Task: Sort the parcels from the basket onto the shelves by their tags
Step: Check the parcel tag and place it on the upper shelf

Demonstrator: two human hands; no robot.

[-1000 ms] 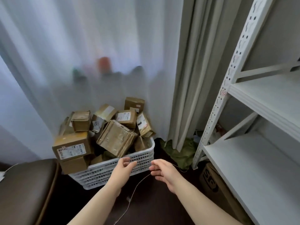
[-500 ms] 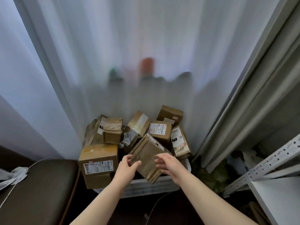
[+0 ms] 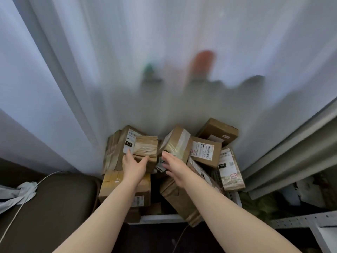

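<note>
Two bare hands, the left hand [image 3: 135, 166] and right hand [image 3: 176, 168], reach over one white basket [image 3: 160, 217] heaped with at least nine brown parcels [image 3: 206, 150]. Both grips are apart, fingers straight, flanking one small taped parcel [image 3: 145, 148]. Two tags [image 3: 129, 143] read 010.

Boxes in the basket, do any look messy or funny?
Yes. The parcels are heaped crookedly above the white basket. The big brown parcel at the front tilts out over the rim, and the small parcel near the left hand has wrinkly tape.
</note>
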